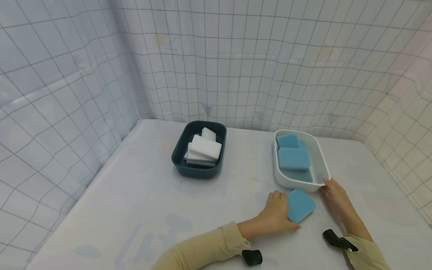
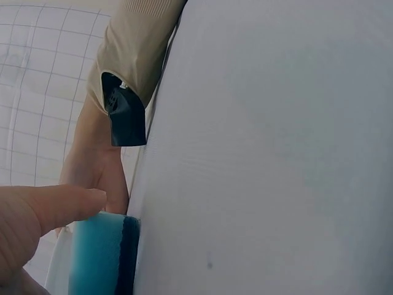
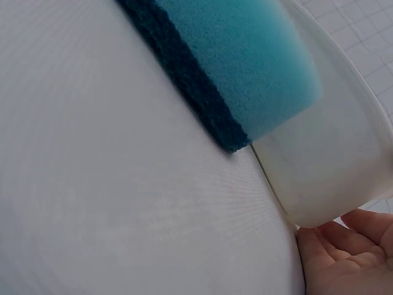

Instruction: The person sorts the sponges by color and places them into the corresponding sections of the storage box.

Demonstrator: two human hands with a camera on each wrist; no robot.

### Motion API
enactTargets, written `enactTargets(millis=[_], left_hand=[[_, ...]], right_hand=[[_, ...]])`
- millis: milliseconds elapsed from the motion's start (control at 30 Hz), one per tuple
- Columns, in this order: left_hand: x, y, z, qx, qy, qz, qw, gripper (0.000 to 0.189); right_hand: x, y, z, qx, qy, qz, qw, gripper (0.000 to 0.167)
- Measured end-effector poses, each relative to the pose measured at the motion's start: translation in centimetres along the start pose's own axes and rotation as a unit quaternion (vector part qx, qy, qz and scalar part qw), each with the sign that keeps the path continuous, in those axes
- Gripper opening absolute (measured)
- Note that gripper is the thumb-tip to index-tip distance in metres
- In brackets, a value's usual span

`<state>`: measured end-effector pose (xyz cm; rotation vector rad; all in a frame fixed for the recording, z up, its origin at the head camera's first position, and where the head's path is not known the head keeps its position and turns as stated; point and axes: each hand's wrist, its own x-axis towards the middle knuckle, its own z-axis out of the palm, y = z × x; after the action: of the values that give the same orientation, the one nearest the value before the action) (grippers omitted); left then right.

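My left hand (image 1: 276, 213) grips a blue sponge (image 1: 300, 205) at its left side, thumb at the near edge. The sponge has a dark scouring layer (image 3: 190, 92) facing the table, just in front of a white plastic tub (image 1: 322, 159). My right hand (image 1: 339, 202) holds the tub's near right corner, thumb by the rim; in the right wrist view its fingers (image 3: 344, 243) meet the tub's lower corner. Several blue sponges (image 1: 294, 159) lie inside the tub. Part of the left hand's fingers is hidden behind the sponge.
A dark teal tub (image 1: 199, 172) with several white sponge blocks (image 1: 206, 147) stands left of the white tub, toward the back. A white cloth covers the table (image 1: 141, 195). Grid-patterned curtains (image 1: 209, 67) hang behind and at both sides.
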<state>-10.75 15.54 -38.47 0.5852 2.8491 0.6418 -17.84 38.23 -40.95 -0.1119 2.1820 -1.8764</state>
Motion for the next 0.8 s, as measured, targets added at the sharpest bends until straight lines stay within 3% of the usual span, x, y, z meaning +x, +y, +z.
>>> enactTargets(millis=[433, 800], left_hand=[[-0.4, -0.7, -0.4, -0.038, 0.006, 0.012, 0.9992, 0.069], [-1.1, -0.2, -1.5, -0.053, -0.004, 0.035, 0.998, 0.07]], right_hand=[[0.1, 0.0, -0.2, 0.005, -0.001, 0.006, 1.0, 0.08], [-0.1, 0.1, -0.2, 0.001, -0.009, -0.012, 0.9999, 0.08]])
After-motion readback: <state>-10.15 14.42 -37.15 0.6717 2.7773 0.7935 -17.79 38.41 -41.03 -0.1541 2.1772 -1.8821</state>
